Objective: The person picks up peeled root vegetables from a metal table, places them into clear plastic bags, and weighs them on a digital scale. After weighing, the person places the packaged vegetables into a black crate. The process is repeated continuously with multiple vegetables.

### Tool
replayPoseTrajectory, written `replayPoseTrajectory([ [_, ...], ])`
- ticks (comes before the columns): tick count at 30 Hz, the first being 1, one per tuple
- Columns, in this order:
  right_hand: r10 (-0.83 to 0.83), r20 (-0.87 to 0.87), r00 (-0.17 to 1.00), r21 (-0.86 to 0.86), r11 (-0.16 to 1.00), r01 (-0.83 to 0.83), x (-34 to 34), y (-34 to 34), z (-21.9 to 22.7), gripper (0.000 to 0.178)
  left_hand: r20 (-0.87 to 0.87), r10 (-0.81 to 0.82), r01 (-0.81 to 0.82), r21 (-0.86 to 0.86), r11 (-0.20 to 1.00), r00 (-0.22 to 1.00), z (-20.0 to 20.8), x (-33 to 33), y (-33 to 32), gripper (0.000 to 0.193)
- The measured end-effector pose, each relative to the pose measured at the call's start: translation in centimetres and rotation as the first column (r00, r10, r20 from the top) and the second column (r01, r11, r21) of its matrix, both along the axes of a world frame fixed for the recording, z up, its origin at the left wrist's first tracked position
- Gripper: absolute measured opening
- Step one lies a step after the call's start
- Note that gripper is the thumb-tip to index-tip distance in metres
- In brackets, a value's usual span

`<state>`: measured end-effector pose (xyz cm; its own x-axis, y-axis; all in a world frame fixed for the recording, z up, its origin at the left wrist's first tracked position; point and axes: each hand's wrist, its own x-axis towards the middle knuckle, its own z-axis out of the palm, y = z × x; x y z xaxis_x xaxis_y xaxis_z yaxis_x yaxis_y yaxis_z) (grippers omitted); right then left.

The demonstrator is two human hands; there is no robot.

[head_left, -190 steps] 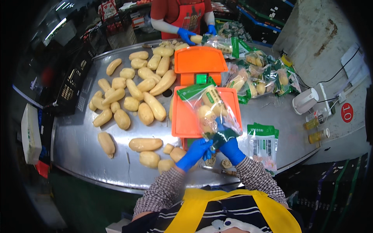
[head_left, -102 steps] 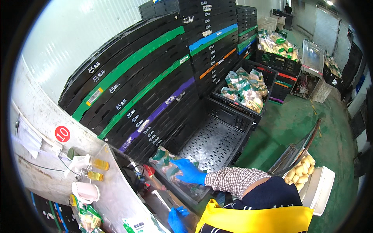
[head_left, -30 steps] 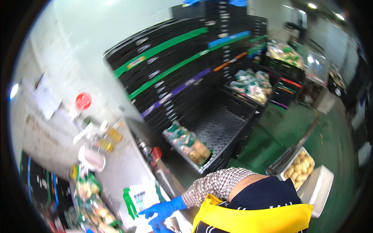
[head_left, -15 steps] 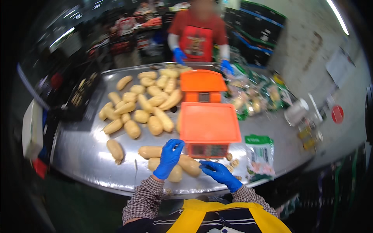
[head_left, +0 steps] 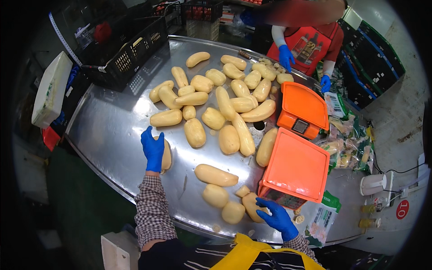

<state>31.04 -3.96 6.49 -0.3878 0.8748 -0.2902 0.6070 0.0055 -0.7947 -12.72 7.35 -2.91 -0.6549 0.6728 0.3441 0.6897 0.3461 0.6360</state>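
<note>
My left hand [head_left: 154, 148], in a blue glove, reaches over a lone peeled lotus root [head_left: 167, 156] on the left part of the steel table. Its fingers are stretched out, and the hand partly covers the root; whether they touch is unclear. In a blue glove too, my right hand [head_left: 276, 218] is open with fingers apart, beside another lotus root [head_left: 252, 208] near the front edge. Next to that root lie a small cut piece [head_left: 242, 191], two stubby roots [head_left: 215, 195] and a longer root [head_left: 216, 175].
Several peeled lotus roots [head_left: 194, 132] cover the table's middle. Two orange-topped scales [head_left: 294, 164] stand on the right, with cut slices [head_left: 299, 219] and a printed bag [head_left: 321, 218] beside the nearer one. A co-worker's gloved hand [head_left: 286, 57] is across the table. A black crate [head_left: 130, 58] sits far left.
The view has turned left. My left hand has left the roots near the front edge and reached out to the lone root on the left. My right hand's fingers have spread.
</note>
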Motion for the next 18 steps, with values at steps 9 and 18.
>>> replayPoseTrajectory([
  [9,-0.005,0.025,1.000,0.032,0.999,0.004,0.8,-0.5,-3.3,0.044,-0.358,-0.382,0.198,-0.456,0.868,0.852,-2.9,-2.9,8.1,0.079],
  [18,0.013,0.026,1.000,0.100,0.995,-0.016,0.5,-1.1,-2.5,0.045,-0.306,-0.431,0.221,-0.535,0.815,0.849,-0.4,0.0,8.0,0.070],
])
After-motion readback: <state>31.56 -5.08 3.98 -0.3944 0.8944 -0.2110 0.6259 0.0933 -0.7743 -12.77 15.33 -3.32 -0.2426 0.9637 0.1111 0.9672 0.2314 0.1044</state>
